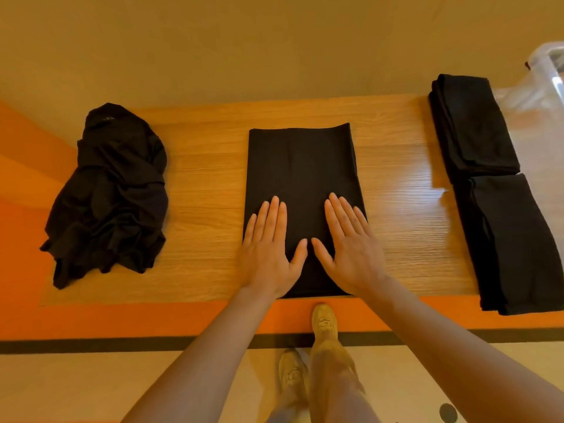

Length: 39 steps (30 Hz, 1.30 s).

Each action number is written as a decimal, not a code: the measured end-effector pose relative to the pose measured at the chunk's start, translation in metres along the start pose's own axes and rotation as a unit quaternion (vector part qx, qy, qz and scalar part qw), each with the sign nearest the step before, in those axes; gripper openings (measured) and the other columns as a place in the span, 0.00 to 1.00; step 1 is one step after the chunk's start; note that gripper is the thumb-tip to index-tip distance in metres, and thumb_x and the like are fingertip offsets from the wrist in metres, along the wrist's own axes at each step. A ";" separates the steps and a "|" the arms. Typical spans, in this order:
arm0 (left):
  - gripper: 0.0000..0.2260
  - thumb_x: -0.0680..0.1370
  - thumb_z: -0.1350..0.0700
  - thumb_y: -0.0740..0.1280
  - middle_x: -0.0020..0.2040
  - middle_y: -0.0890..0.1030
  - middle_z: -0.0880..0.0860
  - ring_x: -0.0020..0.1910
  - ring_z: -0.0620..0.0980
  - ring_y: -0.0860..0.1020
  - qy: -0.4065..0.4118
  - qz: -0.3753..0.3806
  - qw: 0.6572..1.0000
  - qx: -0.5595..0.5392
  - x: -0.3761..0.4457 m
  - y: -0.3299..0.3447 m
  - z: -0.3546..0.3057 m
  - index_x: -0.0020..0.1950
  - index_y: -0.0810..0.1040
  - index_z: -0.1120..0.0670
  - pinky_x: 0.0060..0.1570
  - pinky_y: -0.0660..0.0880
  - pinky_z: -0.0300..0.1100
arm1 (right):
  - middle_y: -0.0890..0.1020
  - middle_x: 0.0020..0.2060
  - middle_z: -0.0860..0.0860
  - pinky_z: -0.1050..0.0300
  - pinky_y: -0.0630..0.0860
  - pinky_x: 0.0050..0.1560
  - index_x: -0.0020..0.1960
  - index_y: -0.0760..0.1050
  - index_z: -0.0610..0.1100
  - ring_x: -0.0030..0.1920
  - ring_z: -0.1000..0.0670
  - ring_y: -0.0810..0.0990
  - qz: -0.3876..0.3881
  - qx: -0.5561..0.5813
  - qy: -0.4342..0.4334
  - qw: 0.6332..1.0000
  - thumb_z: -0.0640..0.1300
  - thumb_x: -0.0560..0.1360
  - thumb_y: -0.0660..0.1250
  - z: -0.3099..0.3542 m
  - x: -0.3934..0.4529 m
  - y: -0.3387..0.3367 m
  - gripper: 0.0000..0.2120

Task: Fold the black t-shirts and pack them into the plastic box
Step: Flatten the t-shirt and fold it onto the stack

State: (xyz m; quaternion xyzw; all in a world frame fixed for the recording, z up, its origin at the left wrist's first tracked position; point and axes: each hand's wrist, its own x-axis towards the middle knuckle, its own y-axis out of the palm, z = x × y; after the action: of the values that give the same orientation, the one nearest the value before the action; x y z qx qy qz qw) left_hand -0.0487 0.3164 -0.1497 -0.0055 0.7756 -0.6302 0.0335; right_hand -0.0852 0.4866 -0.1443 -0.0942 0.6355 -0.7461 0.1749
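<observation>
A black t-shirt [300, 166], folded into a long rectangle, lies in the middle of the wooden table [207, 184]. My left hand [270, 248] and my right hand [348, 245] rest flat on its near half, fingers spread, side by side, holding nothing. A crumpled heap of black t-shirts [111, 196] sits at the left of the table. Two folded stacks of black t-shirts lie at the right, one far [471, 126] and one near [515, 242]. The clear plastic box [546, 74] shows at the far right edge, partly cut off.
The table has an orange front edge [152, 319] with a dark strip below it. My legs and tan shoes [323, 322] stand on the pale floor under the table's front. Bare wood lies between the heap, the middle shirt and the stacks.
</observation>
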 end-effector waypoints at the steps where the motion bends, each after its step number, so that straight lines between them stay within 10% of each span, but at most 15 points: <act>1: 0.33 0.80 0.37 0.47 0.79 0.51 0.53 0.78 0.50 0.47 -0.003 0.001 1.000 0.004 -0.001 0.000 0.001 0.79 0.51 0.55 0.76 0.48 0.50 | 0.47 0.78 0.49 0.54 0.41 0.76 0.79 0.46 0.44 0.77 0.52 0.41 0.001 -0.002 0.011 1.000 0.64 0.80 0.44 -0.002 -0.001 0.000 0.34; 18: 0.25 0.84 0.47 0.46 0.80 0.47 0.51 0.78 0.47 0.43 0.048 0.011 0.999 -0.006 0.162 -0.025 0.006 0.79 0.48 0.54 0.76 0.41 0.45 | 0.48 0.78 0.46 0.54 0.40 0.76 0.78 0.47 0.41 0.77 0.51 0.43 -0.026 0.054 0.003 0.998 0.58 0.81 0.42 -0.011 0.144 -0.022 0.31; 39: 0.32 0.80 0.36 0.43 0.79 0.39 0.50 0.77 0.47 0.37 -0.018 0.061 0.996 0.059 0.168 -0.021 0.026 0.79 0.40 0.51 0.76 0.39 0.49 | 0.42 0.78 0.48 0.51 0.41 0.77 0.78 0.39 0.43 0.77 0.51 0.37 0.014 -0.009 0.034 0.999 0.66 0.76 0.33 -0.043 0.152 -0.020 0.39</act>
State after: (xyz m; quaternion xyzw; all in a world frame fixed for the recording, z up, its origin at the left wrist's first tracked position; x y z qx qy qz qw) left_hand -0.2158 0.2778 -0.1426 0.0328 0.7356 -0.6711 0.0864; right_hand -0.2438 0.4711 -0.1451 -0.0614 0.6490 -0.7407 0.1627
